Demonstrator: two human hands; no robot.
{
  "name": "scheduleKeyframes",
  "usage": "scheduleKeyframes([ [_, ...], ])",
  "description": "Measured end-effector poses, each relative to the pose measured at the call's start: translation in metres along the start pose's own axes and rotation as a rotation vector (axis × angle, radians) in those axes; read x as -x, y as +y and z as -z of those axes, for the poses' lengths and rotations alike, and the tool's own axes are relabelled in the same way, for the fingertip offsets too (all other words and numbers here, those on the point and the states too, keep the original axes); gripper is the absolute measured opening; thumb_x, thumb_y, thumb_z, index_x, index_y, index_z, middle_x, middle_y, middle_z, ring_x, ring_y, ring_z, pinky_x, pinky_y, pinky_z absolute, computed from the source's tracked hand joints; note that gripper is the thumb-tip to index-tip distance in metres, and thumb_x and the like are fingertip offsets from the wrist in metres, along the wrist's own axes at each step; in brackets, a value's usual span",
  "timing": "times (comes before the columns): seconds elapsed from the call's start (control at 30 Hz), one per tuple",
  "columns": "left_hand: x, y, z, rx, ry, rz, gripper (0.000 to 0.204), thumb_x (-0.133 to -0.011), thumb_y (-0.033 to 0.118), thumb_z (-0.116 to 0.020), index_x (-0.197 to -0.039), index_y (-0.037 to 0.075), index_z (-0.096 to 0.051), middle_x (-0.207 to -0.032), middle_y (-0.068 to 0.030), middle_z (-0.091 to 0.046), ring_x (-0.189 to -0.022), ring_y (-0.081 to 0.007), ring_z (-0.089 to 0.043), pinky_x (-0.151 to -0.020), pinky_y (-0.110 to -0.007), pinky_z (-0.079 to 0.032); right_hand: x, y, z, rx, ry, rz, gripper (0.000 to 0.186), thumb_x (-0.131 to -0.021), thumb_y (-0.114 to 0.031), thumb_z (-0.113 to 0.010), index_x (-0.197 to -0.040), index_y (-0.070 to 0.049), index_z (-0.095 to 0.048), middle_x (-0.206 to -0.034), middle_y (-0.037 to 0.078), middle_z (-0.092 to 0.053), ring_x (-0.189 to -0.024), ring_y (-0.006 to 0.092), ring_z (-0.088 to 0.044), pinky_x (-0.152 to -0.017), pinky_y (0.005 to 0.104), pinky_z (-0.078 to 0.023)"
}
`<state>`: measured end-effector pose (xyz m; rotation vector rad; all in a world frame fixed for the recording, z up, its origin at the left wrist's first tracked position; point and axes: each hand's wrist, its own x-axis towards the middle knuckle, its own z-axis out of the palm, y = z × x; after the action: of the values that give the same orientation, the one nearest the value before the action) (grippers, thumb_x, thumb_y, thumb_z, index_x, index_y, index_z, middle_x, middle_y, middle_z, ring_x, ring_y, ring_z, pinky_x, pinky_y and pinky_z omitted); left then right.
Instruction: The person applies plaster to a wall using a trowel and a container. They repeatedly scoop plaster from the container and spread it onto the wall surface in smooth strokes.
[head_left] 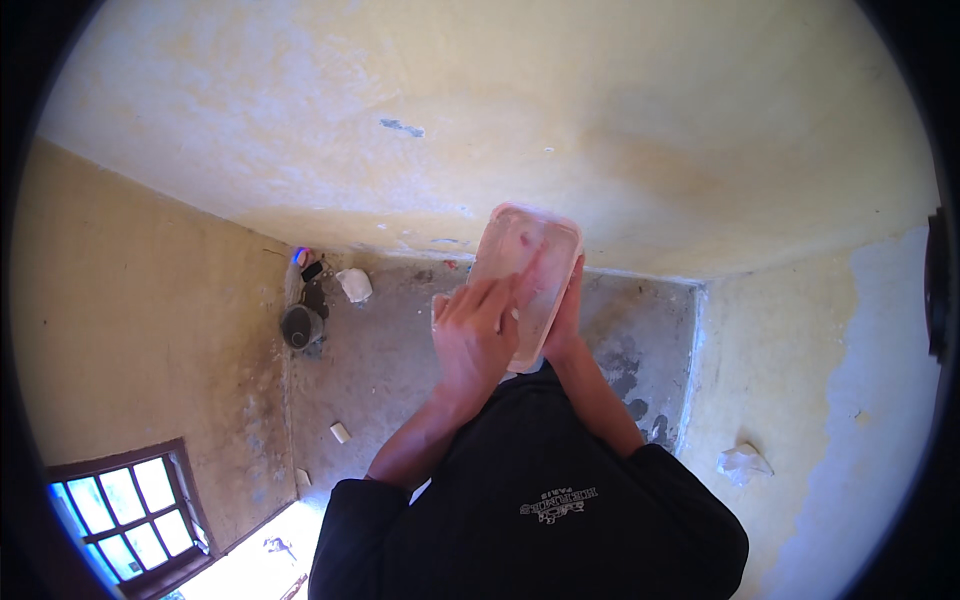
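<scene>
- A person in a black top (pixel 630 525) with a pale print is seen from above, both forearms reaching forward from the lower part of the view.
- A shallow, pinkish rectangular tray (pixel 497 250) with rounded corners is held up in front of the chest, near the centre, tilted slightly to the right. Reddish smears mark its inside.
- The right hand (pixel 566 308) is clamped on the tray's right side, gripping the edge.
- The left hand (pixel 472 325) lies over the tray's lower left part, fingers bent and pointing inward. Whether those fingers are closed on anything cannot be told.
- Beyond the tray rises a worn yellowish wall (pixel 300 130) with peeling patches.
- Below is a stained grey floor (pixel 385 355). Toward its far left corner are a dark bucket (pixel 298 328) and a white bundle (pixel 354 285); a small pale block (pixel 340 432) lies nearer.
- At lower left is a barred window (pixel 120 502), bright with daylight.
- At right, a crumpled whitish plastic piece (pixel 743 463) shows against the side wall (pixel 800 390).
</scene>
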<state>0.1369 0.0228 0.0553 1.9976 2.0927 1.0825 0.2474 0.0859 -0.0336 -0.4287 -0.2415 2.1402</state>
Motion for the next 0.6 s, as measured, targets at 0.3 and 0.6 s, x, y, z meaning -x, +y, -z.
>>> scheduleKeyframes([
  [0.3, -0.005, 0.005, -0.005, -0.046, 0.11, 0.09, 0.023, -0.08, 0.002, -0.066, -0.102, 0.007, -0.07, -0.085, -0.0046, -0.065, -0.073, -0.024, -0.061, -0.065, -0.039, -0.039, -0.001, 0.008, -0.002, 0.007, -0.005, 0.023, 0.081, -0.096, -0.073, -0.02, -0.15, -0.014, -0.036, -0.147, 0.009, -0.046, -0.132, 0.0261, -0.049, -0.11, 0.0424, -0.042],
  [0.6, -0.009, 0.001, 0.003, -0.011, 0.059, -0.021, 0.027, -0.079, 0.001, -0.066, -0.105, 0.009, -0.073, -0.087, -0.0018, -0.067, -0.075, -0.0211, -0.06, -0.066, -0.038, -0.038, 0.0, 0.003, 0.005, 0.037, -0.022, -0.026, 0.081, -0.096, -0.073, -0.019, -0.148, -0.015, -0.039, -0.142, 0.009, -0.051, -0.126, 0.026, -0.053, -0.104, 0.0423, -0.047],
])
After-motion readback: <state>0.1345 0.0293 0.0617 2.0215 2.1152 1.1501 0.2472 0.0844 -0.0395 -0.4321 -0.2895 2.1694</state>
